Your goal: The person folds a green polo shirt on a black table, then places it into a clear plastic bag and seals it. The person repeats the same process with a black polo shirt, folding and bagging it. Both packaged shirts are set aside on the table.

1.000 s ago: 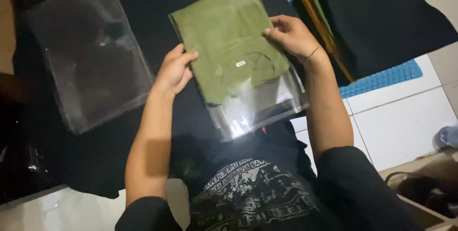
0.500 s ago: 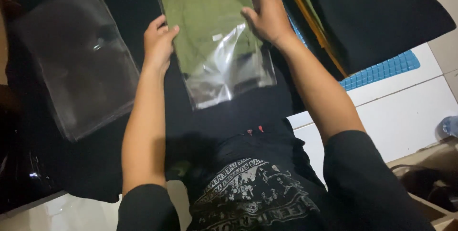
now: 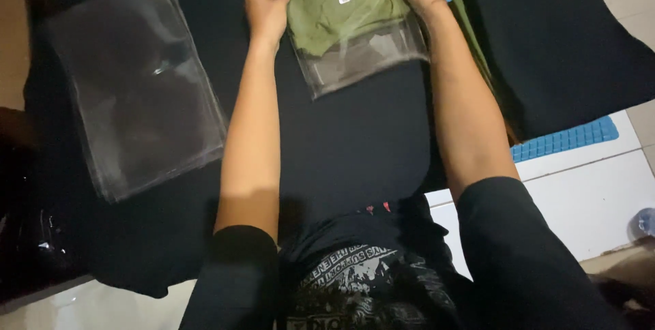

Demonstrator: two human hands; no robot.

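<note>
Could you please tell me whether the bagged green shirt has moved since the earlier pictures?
Yes. The bagged green shirt has slid away from the person, farther up the black cloth, with both hands on it.
</note>
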